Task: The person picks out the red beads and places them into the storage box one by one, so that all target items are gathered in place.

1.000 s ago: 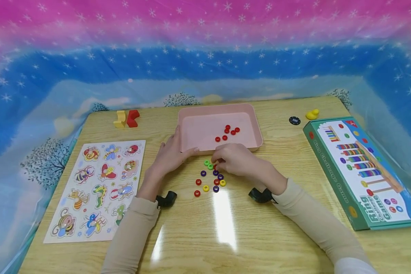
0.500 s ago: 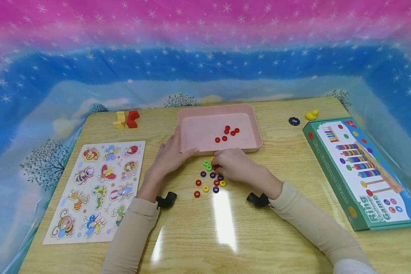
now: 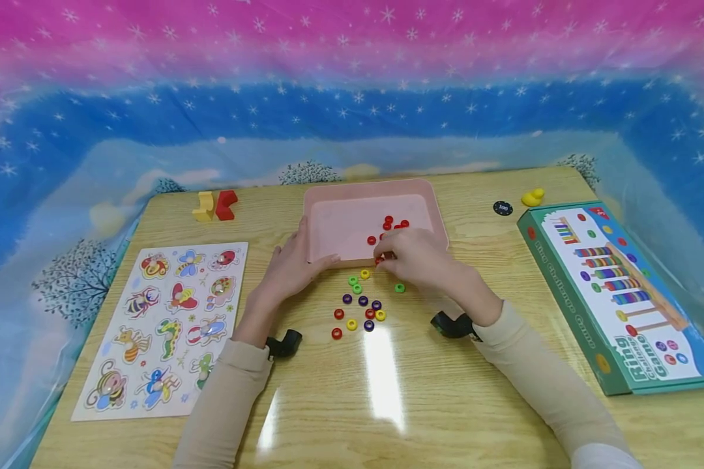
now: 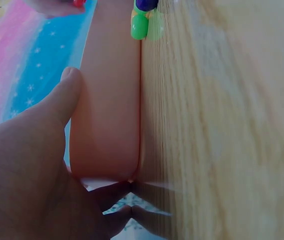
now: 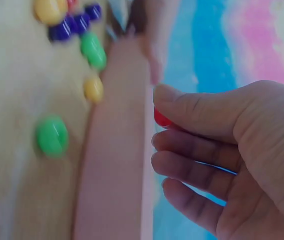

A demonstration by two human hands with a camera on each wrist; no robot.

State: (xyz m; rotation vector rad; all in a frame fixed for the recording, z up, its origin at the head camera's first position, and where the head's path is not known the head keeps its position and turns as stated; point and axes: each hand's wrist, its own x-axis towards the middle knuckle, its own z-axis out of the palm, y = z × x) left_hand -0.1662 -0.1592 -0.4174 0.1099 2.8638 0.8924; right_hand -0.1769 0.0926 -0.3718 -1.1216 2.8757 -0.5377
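Note:
A red ring [image 5: 161, 118] is pinched between the thumb and forefinger of my right hand [image 3: 418, 257], just over the near rim of the pink tray [image 3: 340, 228]. Inside the tray lie several red rings [image 3: 371, 240], partly hidden by this hand. My left hand [image 3: 290, 266] rests around the tray's near left corner, fingers extended along its side. In the left wrist view, the thumb [image 4: 67, 95] lies at the rim. On the table in front, red, yellow, purple and green rings are scattered, among them a green ring [image 3: 399, 288] and a yellow ring [image 3: 365, 274].
An insect puzzle board [image 3: 164, 329] lies at the left, and a Ring Challenge Game box [image 3: 628, 293] at the right. Yellow [image 3: 204, 206] and red [image 3: 225, 205] blocks stand at the back left. A black chip [image 3: 502, 208] and a yellow duck [image 3: 533, 197] sit at the back right.
My right hand has picked a red ring out of the scattered ones and carried it up to the tray's near rim. A green ring has come into sight. The left hand stays put.

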